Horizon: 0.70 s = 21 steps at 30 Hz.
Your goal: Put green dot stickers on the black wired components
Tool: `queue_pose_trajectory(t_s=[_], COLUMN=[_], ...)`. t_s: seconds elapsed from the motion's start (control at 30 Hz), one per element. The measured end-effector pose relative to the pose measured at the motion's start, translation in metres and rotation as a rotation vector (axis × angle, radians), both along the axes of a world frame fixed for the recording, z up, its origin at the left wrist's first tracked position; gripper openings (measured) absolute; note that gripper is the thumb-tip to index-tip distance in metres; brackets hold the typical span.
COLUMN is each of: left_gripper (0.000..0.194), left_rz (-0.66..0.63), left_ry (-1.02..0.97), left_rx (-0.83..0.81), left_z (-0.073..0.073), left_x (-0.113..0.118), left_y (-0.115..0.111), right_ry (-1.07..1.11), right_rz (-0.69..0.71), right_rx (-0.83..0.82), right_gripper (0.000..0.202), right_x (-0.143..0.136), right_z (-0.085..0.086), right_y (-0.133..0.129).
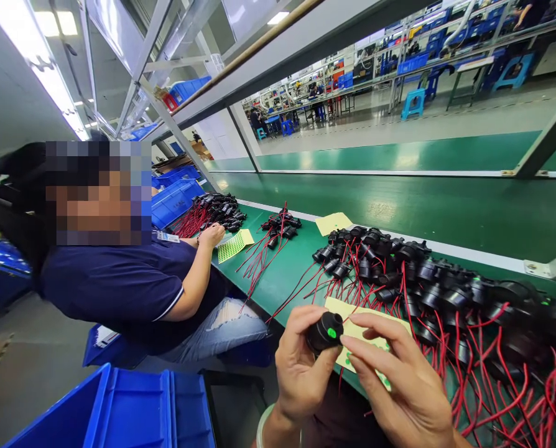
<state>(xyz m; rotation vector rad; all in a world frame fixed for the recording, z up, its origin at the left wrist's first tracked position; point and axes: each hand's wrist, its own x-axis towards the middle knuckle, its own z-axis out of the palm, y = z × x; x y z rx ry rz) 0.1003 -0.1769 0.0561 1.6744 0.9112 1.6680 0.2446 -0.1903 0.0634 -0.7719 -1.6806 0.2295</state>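
L hand fingers clamped on black socket, low centre of view. R hand fingers pinch its green sticker. Sticker sheet beneath on tabletop. Socket pile at 2 o'clock. Co-worker at 9.

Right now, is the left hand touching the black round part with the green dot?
Touching. The head view shows the left hand with thumb and fingers wrapped around the black round part, no gap between them; the right hand is beside it.

A factory assembly hall: long green workbenches, blue bins, piled wired parts.
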Motion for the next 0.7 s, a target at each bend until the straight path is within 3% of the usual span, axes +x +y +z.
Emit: queue_pose_trajectory(t_s=[0.13,0.27,0.37,0.47,0.6,0.7], left_gripper=[0.035,0.031,0.029,0.031,0.029,0.03], left_rz=[-0.001,0.07,0.166,0.225,0.205,0.154], left_ry=[0.026,0.094,0.275,0.588,0.735,0.825], left_rx=[-0.012,-0.063,-0.056,-0.05,-0.074,-0.088], left_z=[-0.003,-0.007,-0.016,-0.031,-0.057,-0.075], left_x=[0.001,-0.004,-0.005,0.005,0.035,0.055], left_y=[-0.003,0.015,0.056,0.111,0.174,0.203], right_ry=[-0.014,-0.04,-0.095,-0.161,-0.327,-0.394], right_rz=[0.012,-0.067,-0.171,-0.255,-0.354,-0.397], right_rx=[0.011,-0.062,-0.14,-0.191,-0.208,-0.229], right_gripper=[0.031,0.026,0.02,0.019,0.018,0.017], right_x=[-0.004,0.009,0.029,0.047,0.063,0.07], right_z=[-0.001,-0.025,-0.047,-0.067,-0.091,-0.109], right_y=[0.003,0.004,0.003,0.005,0.008,0.01])
